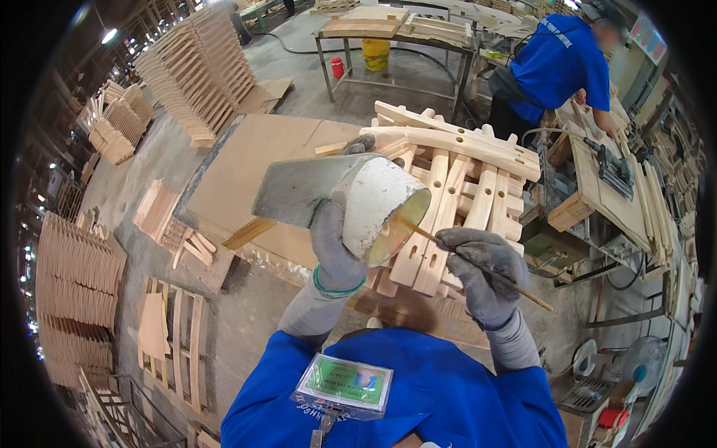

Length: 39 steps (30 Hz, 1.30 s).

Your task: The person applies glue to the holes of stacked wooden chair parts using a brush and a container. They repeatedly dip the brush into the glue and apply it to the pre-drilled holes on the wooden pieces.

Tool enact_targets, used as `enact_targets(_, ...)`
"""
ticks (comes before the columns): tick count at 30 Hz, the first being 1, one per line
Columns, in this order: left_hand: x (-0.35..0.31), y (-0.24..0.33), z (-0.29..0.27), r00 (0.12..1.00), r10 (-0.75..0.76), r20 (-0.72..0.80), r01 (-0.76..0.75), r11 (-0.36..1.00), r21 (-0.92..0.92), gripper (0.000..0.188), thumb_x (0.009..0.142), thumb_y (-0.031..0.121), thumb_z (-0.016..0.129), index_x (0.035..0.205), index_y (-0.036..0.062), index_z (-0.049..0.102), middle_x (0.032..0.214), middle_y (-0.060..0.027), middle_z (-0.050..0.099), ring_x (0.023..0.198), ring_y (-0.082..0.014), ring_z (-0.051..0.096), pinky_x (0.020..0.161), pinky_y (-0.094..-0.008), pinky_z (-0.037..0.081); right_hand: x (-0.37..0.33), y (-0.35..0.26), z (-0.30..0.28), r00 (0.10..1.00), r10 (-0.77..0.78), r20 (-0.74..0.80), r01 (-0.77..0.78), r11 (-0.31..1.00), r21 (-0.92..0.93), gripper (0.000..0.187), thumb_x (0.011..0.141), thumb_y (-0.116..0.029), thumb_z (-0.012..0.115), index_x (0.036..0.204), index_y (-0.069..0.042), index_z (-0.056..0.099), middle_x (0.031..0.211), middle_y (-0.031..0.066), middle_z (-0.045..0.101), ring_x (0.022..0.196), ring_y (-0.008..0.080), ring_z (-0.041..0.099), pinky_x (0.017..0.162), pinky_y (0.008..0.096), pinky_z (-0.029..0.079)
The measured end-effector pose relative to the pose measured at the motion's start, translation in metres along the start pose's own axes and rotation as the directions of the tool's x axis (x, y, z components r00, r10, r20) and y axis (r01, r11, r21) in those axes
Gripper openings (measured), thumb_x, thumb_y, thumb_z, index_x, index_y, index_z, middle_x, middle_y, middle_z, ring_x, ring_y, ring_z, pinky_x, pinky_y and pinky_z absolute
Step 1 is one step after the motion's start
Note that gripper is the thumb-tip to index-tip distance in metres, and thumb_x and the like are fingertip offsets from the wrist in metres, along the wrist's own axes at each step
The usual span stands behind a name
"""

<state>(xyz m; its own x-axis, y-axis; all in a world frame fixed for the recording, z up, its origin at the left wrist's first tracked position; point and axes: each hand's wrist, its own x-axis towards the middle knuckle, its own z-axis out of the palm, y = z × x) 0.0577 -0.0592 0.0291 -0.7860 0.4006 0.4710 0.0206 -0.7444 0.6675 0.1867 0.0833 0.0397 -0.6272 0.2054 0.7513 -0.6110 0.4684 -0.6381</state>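
My left hand (334,243), in a grey glove, is closed around a tilted container (381,198) with a crusted white wall. Dark gloved fingertips show at its far side. A grey, flat-sided part (291,193) extends leftward from it. Its mouth faces right, and the inside looks yellowish; what lies in it I cannot make out. My right hand (489,272), also gloved, grips a thin wooden stick (532,299), whose far end reaches into the mouth. Beneath and beyond stands a stack of pale wooden frames (441,254) with drilled curved rails (455,142).
A board-topped table (250,160) lies left of the stack. Stacked wooden parts (198,75) stand on the floor at left, near a pallet (183,343). A co-worker in blue (556,71) works at a bench (609,190) at right. A fan (642,362) stands lower right.
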Motion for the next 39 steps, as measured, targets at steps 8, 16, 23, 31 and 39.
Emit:
enact_targets(8,-0.02,-0.049,0.067,0.982,0.113,-0.148,-0.096,0.989,0.115,0.069,0.089,0.05,0.035,0.136,-0.0003,0.033,0.135,-0.0164,0.042,0.123,-0.0288,0.045,0.105,-0.0441,0.038,-0.059,-0.017,-0.08,0.99,-0.08,0.112,0.069,0.993,0.098,0.016,0.081,-0.002,0.067,0.094,0.0,0.058,0.101,0.0219,0.065,0.093,0.0291,0.066,0.077,0.0378,0.055)
enact_targets(16,-0.052,-0.077,0.143,0.988,0.151,0.04,-0.146,0.984,-0.102,0.053,0.097,0.037,0.036,0.132,-0.0037,0.037,0.131,-0.0146,0.047,0.118,-0.025,0.051,0.101,-0.0393,0.043,-0.077,-0.015,-0.147,0.98,0.199,-0.008,-0.182,0.911,0.371,0.016,0.082,0.001,0.063,0.095,0.0,0.055,0.1,0.0246,0.063,0.089,0.0313,0.065,0.076,0.0421,0.055)
enact_targets(23,-0.082,-0.109,0.157,0.964,0.185,-0.191,-0.208,0.971,-0.114,0.05,0.098,0.032,0.037,0.133,-0.0028,0.036,0.129,-0.0154,0.048,0.117,-0.0254,0.051,0.1,-0.0395,0.043,-0.12,-0.011,-0.171,0.942,0.299,-0.15,-0.128,0.737,0.663,0.015,0.085,0.0,0.057,0.097,0.0,0.049,0.099,0.0254,0.06,0.091,0.0339,0.064,0.077,0.0434,0.055)
enact_targets(31,-0.143,-0.121,0.111,0.783,0.622,0.017,-0.146,0.158,0.977,0.079,0.068,-0.001,0.078,0.131,0.0,0.031,0.124,-0.0155,0.049,0.113,-0.0267,0.052,0.096,-0.0372,0.047,-0.028,0.064,-0.212,0.725,0.621,0.299,-0.689,0.659,0.301,0.02,0.089,-0.013,0.058,0.096,0.006,0.055,0.084,0.0118,0.063,0.075,0.0176,0.064,0.069,0.0312,0.056)
enact_targets(39,-0.204,-0.097,0.088,0.735,0.543,-0.406,0.014,0.587,0.81,0.064,0.078,0.01,0.064,0.133,0.003,0.031,0.129,-0.0143,0.046,0.118,-0.0267,0.049,0.101,-0.0404,0.043,-0.015,0.163,-0.189,0.539,0.612,0.578,-0.801,0.584,0.129,0.025,0.088,-0.019,0.062,0.098,0.004,0.058,0.081,0.0108,0.063,0.067,0.015,0.064,0.061,0.0255,0.055)
